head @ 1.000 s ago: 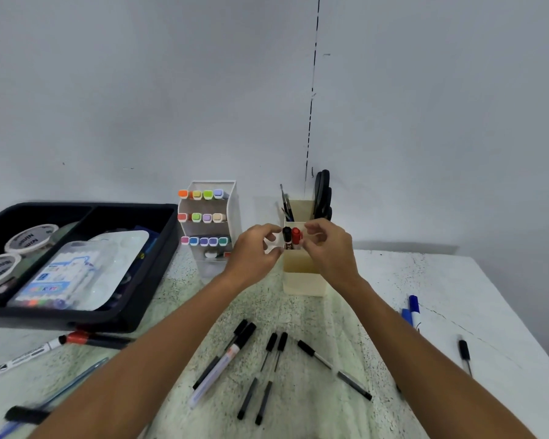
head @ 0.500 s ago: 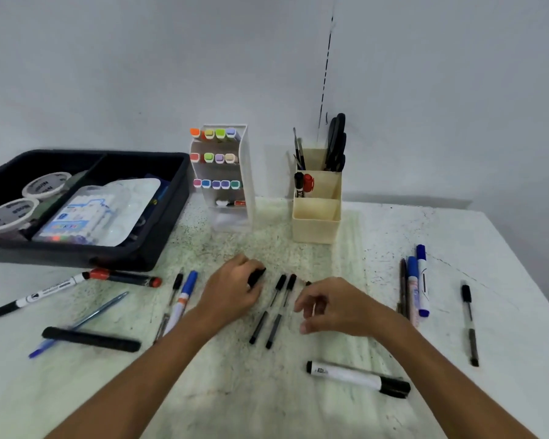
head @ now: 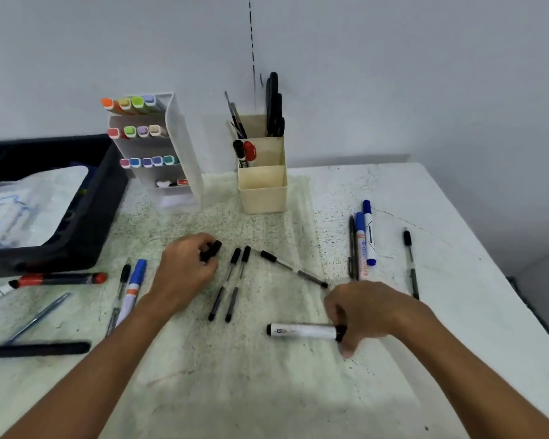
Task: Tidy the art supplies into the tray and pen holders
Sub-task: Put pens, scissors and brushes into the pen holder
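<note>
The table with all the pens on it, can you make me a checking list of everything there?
Surface: white speckled table, with a pale mat in the middle.
Job's things: cream pen holder with a black and a red marker in it; white marker rack with coloured markers; black tray with packets inside.
Clutter: loose black pens, blue markers, red-capped marker.
Hands: left hand grips a black-capped pen; right hand has its fingers round the black cap end of a white marker.
Cables: nothing seen.
Surroundings: plain grey wall.
</note>
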### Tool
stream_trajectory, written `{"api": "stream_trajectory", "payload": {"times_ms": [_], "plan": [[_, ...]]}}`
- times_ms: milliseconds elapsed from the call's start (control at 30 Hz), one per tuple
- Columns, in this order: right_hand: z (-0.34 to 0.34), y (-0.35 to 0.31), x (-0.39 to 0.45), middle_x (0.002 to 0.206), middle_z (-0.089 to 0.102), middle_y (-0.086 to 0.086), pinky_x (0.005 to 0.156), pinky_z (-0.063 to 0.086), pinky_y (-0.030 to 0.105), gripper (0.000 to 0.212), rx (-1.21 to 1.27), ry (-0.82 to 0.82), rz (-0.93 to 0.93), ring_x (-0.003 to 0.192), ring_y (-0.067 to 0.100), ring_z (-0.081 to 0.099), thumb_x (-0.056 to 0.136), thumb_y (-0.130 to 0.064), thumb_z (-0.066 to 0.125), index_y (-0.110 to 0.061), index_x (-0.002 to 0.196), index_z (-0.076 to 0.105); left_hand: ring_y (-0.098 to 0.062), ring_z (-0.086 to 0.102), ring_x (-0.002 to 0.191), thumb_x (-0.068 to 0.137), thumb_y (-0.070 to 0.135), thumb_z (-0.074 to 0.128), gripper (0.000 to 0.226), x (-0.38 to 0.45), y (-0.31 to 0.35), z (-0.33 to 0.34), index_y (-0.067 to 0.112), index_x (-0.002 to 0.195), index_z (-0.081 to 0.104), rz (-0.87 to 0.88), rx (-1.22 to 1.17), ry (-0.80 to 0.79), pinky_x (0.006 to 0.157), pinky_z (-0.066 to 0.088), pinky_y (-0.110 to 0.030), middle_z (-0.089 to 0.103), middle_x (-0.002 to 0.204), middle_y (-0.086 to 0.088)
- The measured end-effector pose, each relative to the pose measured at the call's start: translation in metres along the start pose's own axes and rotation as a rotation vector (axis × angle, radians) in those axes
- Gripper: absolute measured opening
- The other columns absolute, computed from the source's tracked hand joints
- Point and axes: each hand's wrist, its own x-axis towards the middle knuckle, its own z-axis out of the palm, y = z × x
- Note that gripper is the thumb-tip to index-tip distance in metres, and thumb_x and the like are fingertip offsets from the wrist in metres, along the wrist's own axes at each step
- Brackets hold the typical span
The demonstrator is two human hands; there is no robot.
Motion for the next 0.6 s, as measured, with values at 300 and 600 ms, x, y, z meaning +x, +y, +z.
{"api": "stream_trajectory", "payload": {"times_ms": [300,600], "plan": [[-0.027,0.008,-0.001,0.076,0.066,-0.007,0.062,0.045,0.026,0.02,0.436,0.15,-0.214,0.068,0.007,0.058,0.068,-0.024,0.084,-0.029,0.071,0.065,-0.004,0.058,0.061,0.076,0.003,0.076,0.039,0.023,0.02,-0.016,0.009,0.114,0.067,-0.03,-0.136,-0.022,0.057,0.042,-0.011,0.063,0.078,0.009],[-0.075,-0.007,0.024,0.076,0.067,0.004,0.056,0.044,0.022,0.016,1.07,0.467,-0.553,0.064,0.01,0.057,0.078,-0.002,0.075,-0.007,0.092,0.07,-0.014,0.067,0.074,0.085,-0.001,0.067,0.039,0.05,0.064,-0.053,0.028,0.11,0.064,0.033,-0.508,-0.067,0.065,0.059,-0.026,0.068,0.089,-0.001]]}}
